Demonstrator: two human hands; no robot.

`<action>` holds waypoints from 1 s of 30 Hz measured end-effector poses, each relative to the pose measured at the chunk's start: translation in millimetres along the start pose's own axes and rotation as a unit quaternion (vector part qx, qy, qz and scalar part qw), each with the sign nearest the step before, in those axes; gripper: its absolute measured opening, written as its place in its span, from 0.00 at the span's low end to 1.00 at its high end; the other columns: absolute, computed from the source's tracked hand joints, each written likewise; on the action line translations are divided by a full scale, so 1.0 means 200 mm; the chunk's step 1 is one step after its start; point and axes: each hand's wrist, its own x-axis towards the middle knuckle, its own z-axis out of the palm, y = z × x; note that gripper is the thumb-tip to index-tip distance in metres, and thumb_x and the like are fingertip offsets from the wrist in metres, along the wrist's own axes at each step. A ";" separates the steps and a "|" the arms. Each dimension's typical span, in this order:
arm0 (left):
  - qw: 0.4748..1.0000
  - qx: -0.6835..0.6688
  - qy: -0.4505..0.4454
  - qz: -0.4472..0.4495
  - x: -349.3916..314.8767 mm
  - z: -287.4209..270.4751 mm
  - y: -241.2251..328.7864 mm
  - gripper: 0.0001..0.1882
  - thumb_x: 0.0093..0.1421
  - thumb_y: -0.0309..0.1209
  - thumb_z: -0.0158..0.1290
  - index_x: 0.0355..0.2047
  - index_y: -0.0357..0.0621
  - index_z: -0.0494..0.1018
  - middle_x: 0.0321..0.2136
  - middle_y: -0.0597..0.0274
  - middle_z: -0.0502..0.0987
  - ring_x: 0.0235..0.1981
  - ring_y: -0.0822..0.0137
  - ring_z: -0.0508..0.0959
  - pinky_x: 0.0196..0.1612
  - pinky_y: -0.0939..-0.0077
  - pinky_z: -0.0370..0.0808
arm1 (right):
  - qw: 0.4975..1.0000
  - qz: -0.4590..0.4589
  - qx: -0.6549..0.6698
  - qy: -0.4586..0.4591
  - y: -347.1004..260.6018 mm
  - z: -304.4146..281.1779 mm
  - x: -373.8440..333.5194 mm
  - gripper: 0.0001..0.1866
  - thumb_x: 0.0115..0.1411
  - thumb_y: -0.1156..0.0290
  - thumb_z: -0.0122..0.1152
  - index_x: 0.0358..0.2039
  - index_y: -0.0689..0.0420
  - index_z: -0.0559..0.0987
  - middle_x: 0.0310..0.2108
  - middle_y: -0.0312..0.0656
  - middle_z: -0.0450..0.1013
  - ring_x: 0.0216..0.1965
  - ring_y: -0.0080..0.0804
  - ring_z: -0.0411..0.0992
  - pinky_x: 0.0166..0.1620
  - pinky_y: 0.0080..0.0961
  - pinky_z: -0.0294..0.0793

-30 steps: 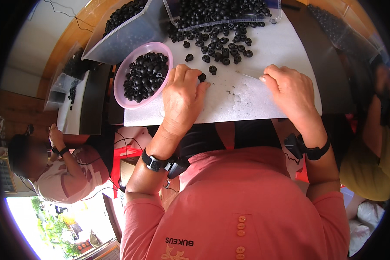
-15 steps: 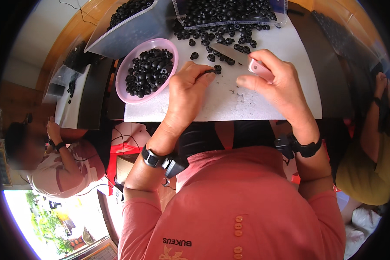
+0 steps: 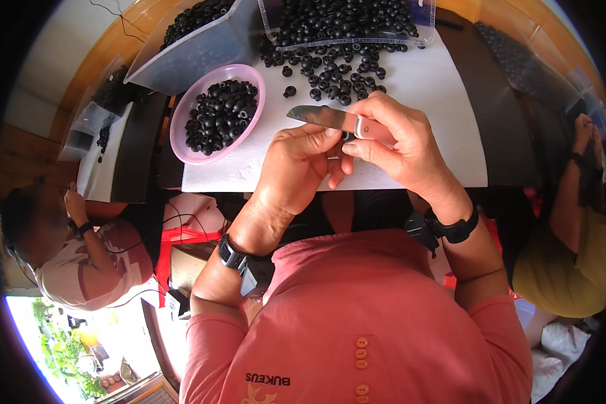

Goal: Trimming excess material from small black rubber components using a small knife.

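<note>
My right hand (image 3: 405,145) is wrapped round the pink handle of a small knife (image 3: 323,117); its blade points left. My left hand (image 3: 293,161) is closed just under the blade, its thumb beside the edge. Between thumb and fingers it pinches a small black ball-shaped part (image 3: 347,136), mostly hidden by the fingers and the knife. To the left of my left hand stands a pink bowl (image 3: 180,128) filled with similar black parts (image 3: 223,118). More loose black parts (image 3: 343,84) lie beyond the knife.
A clear plastic bin (image 3: 357,46) tips out black parts at the back of the white board (image 3: 444,148). A grey bin (image 3: 195,64) with more parts stands behind the bowl. People sit on the left (image 3: 101,256) and the right (image 3: 565,249).
The knife has moved left and nearer to me, over the black part in my left hand. My left hand has turned, its fingers now showing below the part.
</note>
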 end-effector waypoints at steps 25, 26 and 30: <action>0.999 -0.030 0.001 0.039 0.05 -0.07 -0.03 0.09 0.66 0.25 0.51 0.43 0.31 0.74 0.30 0.53 0.78 0.24 0.65 0.76 0.22 0.76 0.70 | 0.993 0.098 -0.063 0.024 0.06 -0.03 -0.01 0.12 0.64 0.65 0.61 0.29 0.60 0.78 0.14 0.40 0.65 0.17 0.25 0.63 0.23 0.26 0.64; 0.998 -0.034 0.004 0.047 0.05 -0.07 -0.03 0.08 0.66 0.25 0.51 0.42 0.31 0.74 0.30 0.52 0.78 0.25 0.65 0.77 0.22 0.75 0.70 | 0.991 0.109 -0.078 -0.002 0.05 -0.03 -0.01 0.11 0.66 0.66 0.59 0.32 0.62 0.78 0.17 0.38 0.67 0.20 0.22 0.64 0.26 0.22 0.64; 0.998 -0.028 0.010 0.055 0.06 -0.05 -0.04 0.07 0.66 0.24 0.51 0.40 0.30 0.73 0.31 0.51 0.78 0.25 0.64 0.78 0.22 0.75 0.71 | 0.986 0.124 -0.107 -0.028 0.05 -0.03 -0.01 0.10 0.66 0.69 0.57 0.35 0.65 0.77 0.22 0.38 0.72 0.24 0.20 0.67 0.29 0.20 0.67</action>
